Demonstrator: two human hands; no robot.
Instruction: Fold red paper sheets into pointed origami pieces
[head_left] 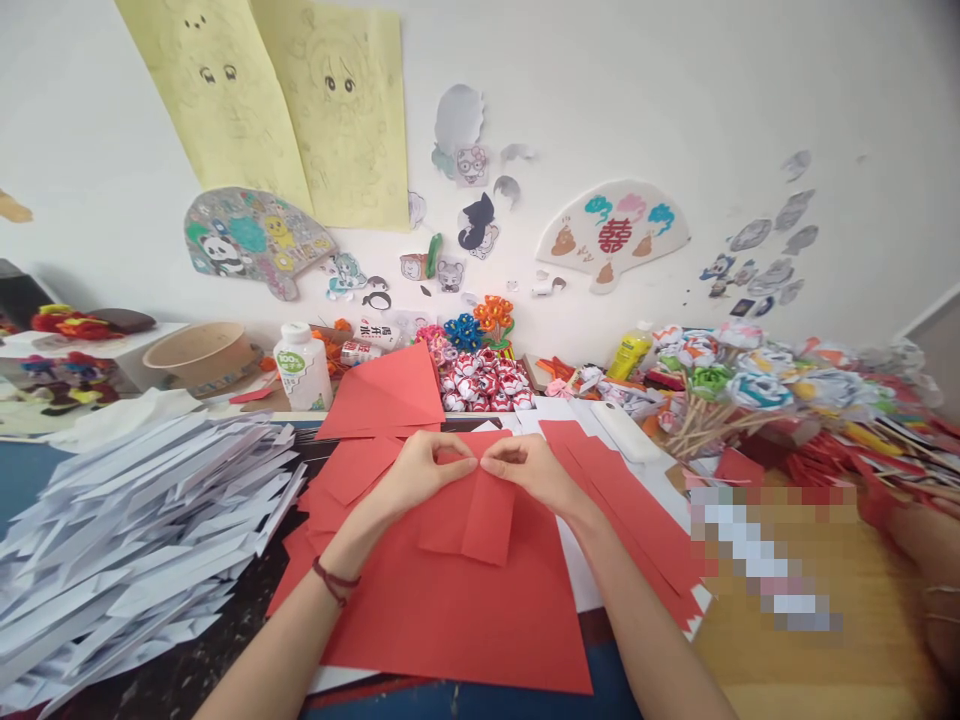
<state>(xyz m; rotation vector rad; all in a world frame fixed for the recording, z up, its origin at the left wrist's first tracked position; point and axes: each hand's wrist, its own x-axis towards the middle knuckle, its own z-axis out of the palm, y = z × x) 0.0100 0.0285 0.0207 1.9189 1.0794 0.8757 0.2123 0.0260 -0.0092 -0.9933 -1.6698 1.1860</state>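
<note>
A small red paper piece with a crease down its middle is held up over a large red sheet. My left hand pinches its top edge near the crease. Right beside it, my right hand pinches the same edge, the fingertips of both hands nearly touching. More red paper pieces lie behind and left of my left wrist. To the right of my right hand, a stack of long red sheets rests on white paper.
Folded white paper strips are heaped at the left. A white bottle, red-and-white paper flowers and a bunch of paper roses on sticks stand along the wall. Another person's arm shows at the right edge.
</note>
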